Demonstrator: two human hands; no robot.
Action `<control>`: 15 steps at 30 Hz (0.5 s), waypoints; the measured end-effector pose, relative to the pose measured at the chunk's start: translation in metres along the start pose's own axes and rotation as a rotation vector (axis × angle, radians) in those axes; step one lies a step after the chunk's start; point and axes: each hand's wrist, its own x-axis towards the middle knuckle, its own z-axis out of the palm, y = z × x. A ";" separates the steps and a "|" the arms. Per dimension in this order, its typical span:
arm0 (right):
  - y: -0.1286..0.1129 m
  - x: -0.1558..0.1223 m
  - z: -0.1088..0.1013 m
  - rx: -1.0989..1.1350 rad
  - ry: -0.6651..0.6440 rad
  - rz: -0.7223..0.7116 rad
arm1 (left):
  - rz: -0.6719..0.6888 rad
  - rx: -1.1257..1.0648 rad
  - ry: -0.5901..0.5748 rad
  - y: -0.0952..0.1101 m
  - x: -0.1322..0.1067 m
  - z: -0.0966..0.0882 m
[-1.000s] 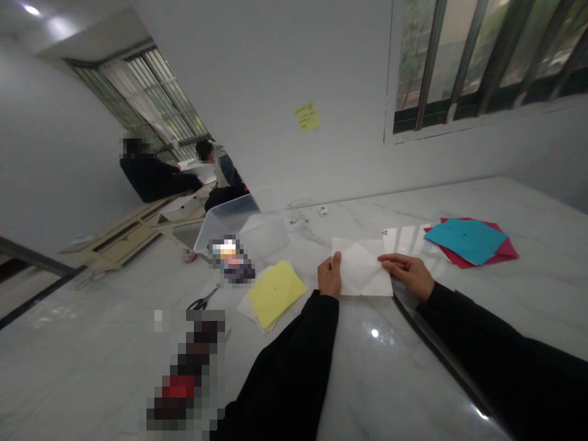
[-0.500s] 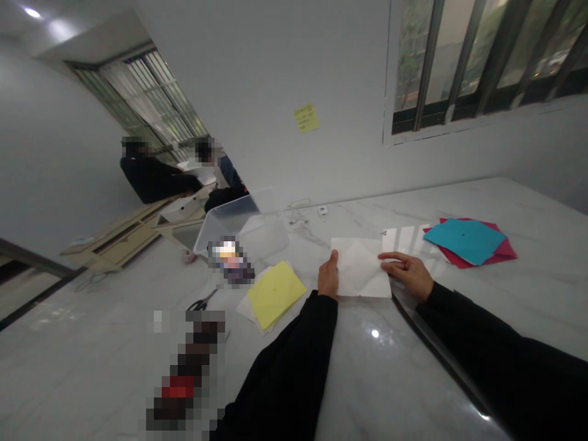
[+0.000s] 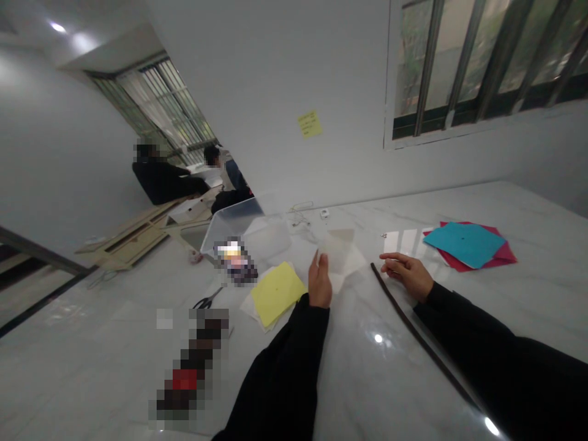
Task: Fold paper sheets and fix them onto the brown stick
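Observation:
My left hand (image 3: 320,282) pinches a white sheet of paper (image 3: 343,260) at its left edge, just above the table (image 3: 353,373). The sheet is smeared by motion and looks tilted or partly turned. A short way to the right, my right hand (image 3: 407,275) holds nothing, its fingers bent and apart. Beside that hand, a long dark strip (image 3: 413,327) runs toward the near right. Yellow paper (image 3: 278,294) lies over white paper left of my left hand. Blue paper (image 3: 463,244) on red paper (image 3: 508,254) lies beyond my right hand.
Scissors (image 3: 207,300) lie at left, near a blurred-out item (image 3: 236,263) and a long pixelated object (image 3: 193,367). A clear plastic bin (image 3: 229,220) stands behind, with a cable (image 3: 301,217) next to it. Two people sit far back at left.
The white sheet has left my right hand and swung leftward in my left hand, from flat to blurred and tilted. My left hand moved slightly left; my right hand stayed about where it was.

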 end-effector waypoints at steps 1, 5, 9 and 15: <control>0.001 0.000 0.000 0.005 -0.007 -0.001 | 0.220 0.182 0.007 0.011 -0.003 -0.013; 0.003 0.000 0.001 -0.005 -0.028 -0.008 | 0.660 0.769 0.070 0.034 -0.010 -0.072; -0.001 -0.001 0.004 -0.063 -0.058 -0.027 | 0.448 1.204 -0.120 -0.002 -0.010 -0.111; -0.008 -0.003 0.007 -0.149 -0.095 -0.073 | 0.189 1.311 -0.252 -0.064 -0.013 -0.127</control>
